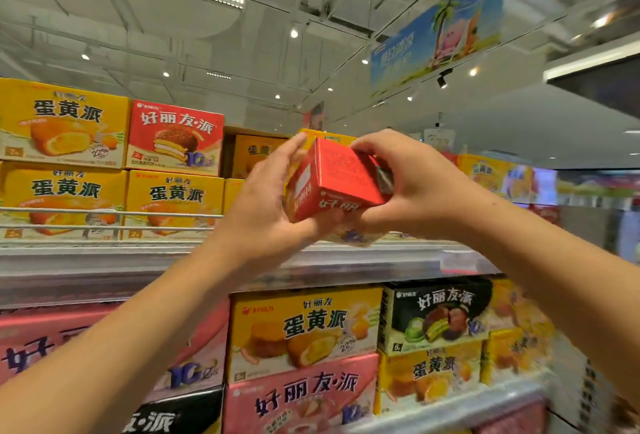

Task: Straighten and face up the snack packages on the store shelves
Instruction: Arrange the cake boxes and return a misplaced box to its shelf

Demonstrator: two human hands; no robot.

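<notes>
red cardboard snack box point(337, 179) with white lettering sits tilted in the air in front of the upper shelf point(104, 260), gripped between both hands; its front face is turned down and away, so only a narrow lettered edge and a side of fine print show, and the print is too blurred to read. left hand point(266, 205) curls around the box's left end, fingers up over the top corner and thumb beneath. right hand point(412, 187) wraps the right end, fingers hooked over the top and thumb under, covering that end completely. something pale and blurred shows just under the box between the thumbs; i cannot tell what it is. on the upper shelf, left of the hands, four boxes are plainly visible: three yellow egg-yolk pie boxes point(62, 125) and one red chocolate pie box point(175, 139), stacked two high behind a thin wire rail point(110, 214). more yellow boxes behind the hands are partly hidden, so their count is unclear. on the lower shelf, two yellow boxes point(304, 329), one black box point(433, 316) and one pink box point(301, 395) face outward; others at the left and right are blocked by the forearms or smeared by blur.
</notes>
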